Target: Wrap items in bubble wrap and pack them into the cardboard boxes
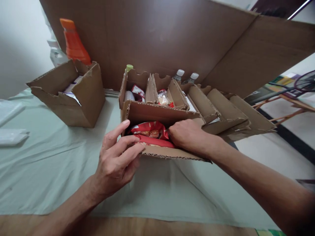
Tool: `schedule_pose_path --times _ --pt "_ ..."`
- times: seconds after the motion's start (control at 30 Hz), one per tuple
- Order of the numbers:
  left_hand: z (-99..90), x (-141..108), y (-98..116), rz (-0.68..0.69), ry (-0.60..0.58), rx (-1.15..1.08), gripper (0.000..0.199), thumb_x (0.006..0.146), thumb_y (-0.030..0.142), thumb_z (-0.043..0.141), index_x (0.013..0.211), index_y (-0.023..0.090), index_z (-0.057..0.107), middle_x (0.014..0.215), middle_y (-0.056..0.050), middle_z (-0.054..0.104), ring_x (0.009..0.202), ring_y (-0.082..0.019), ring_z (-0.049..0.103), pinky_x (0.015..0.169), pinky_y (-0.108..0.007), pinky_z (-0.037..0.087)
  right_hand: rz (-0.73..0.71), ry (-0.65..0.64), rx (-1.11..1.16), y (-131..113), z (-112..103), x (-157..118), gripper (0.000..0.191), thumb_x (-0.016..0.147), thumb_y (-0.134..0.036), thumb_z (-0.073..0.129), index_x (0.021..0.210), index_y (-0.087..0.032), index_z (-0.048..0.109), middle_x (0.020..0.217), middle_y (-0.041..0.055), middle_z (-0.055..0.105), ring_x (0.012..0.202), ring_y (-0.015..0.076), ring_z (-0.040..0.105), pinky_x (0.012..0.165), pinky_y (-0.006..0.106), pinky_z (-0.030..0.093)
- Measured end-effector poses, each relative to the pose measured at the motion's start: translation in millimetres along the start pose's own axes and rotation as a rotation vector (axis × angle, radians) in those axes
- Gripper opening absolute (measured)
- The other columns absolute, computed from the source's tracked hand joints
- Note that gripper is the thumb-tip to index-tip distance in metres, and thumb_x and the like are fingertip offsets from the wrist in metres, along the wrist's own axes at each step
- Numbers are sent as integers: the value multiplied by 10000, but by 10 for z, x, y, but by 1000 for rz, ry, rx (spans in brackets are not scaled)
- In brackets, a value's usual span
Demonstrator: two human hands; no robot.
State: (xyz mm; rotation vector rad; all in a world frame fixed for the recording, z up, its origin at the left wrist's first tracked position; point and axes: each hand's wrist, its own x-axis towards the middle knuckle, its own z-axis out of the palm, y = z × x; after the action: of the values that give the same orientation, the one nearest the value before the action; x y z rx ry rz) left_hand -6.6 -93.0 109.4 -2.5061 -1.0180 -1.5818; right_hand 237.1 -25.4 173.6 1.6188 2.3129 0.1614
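Observation:
My right hand [183, 135] reaches into an open cardboard box [177, 154], its fingers curled down at the right end of some red food packets [150, 131]. The fingertips are hidden, so what they pinch, if anything, does not show. At the box's left end, my left hand [120, 154] has its fingers spread. Its thumb or first finger lies by the left corner, while other fingers bend over the front rim close to the red packets. Behind this box stands a row of cardboard compartments [194, 98], one with a clear-wrapped packet [163, 97] inside.
Another cardboard box [91, 98] stands at the left. An orange bottle [75, 44] and clear bottles [179, 74] rise behind the boxes, before a tall cardboard panel [157, 36]. Clear plastic packs [13, 136] lie at the far left on the pale green cloth [59, 170].

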Motion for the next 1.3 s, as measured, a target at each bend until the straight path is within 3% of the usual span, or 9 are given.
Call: schedule_pose_path --times 0.17,0.3,0.43,0.6,0.77,0.93,1.07,1.2,1.3 --pt "11 -51 -22 -54 33 -38 655 898 114 661 1490 332 487 1539 -90 517 1519 -345 397 1208 -594 400 -52 353 28 267 -283 -497 237 926 -402 642 812 -233 763 840 87 769 809 277 699 757 426 486" --pt "49 -151 -35 -285 152 -131 918 922 288 683 1656 354 136 1751 -112 147 1597 -357 235 1235 -610 346 301 823 296 410 -104 -1192 305 996 -491 568 1102 -273 752 1039 85 772 900 267 714 851 455 526" --pt "175 -298 -113 -523 79 -254 952 945 407 680 1661 350 54 1759 -126 129 1610 -340 210 1244 -592 337 470 702 737 378 619 -1400 582 836 -604 735 1326 -301 653 1191 124 742 894 295 719 807 473 573" --pt "440 -339 -238 -692 -47 -474 922 920 533 703 1631 255 187 1598 -192 460 1452 -323 498 1162 -531 465 388 620 1040 139 1157 -908 778 669 -734 796 1238 -224 651 1168 140 736 926 316 726 785 462 601" --pt "374 -450 -44 -740 -19 -487 699 909 608 678 1435 187 493 1358 -175 658 1322 -326 610 1096 -509 524 199 676 1144 -229 1020 -906 500 896 -619 650 1176 -210 707 1099 106 762 1067 319 707 969 489 564" --pt "-412 -949 226 -696 2 -260 428 966 588 604 1168 217 669 1035 -110 751 1124 -318 705 986 -492 590 77 735 1023 -817 851 -1265 644 974 -475 619 1550 -225 479 1487 137 597 1351 339 586 1044 482 544" --pt "-838 -652 137 -757 84 -213 385 889 521 752 1097 206 678 1024 -83 758 984 -275 732 876 -407 624 -28 754 1128 -943 434 -1001 692 972 -529 614 1560 -202 453 1459 143 620 1312 325 612 1061 500 542" --pt "-505 38 122 -668 164 -550 662 838 616 764 1306 185 583 1235 -115 727 1171 -303 686 1031 -454 567 175 914 1088 -612 185 -955 434 890 -570 703 1144 -222 750 1094 96 761 1105 348 697 1042 566 524" --pt "-177 80 297 -589 99 -669 832 823 598 779 1492 204 481 1481 -149 598 1407 -355 531 1207 -535 412 327 990 1057 -471 411 -1344 411 906 -493 726 1262 -289 727 1225 63 733 1322 358 593 1166 558 436"
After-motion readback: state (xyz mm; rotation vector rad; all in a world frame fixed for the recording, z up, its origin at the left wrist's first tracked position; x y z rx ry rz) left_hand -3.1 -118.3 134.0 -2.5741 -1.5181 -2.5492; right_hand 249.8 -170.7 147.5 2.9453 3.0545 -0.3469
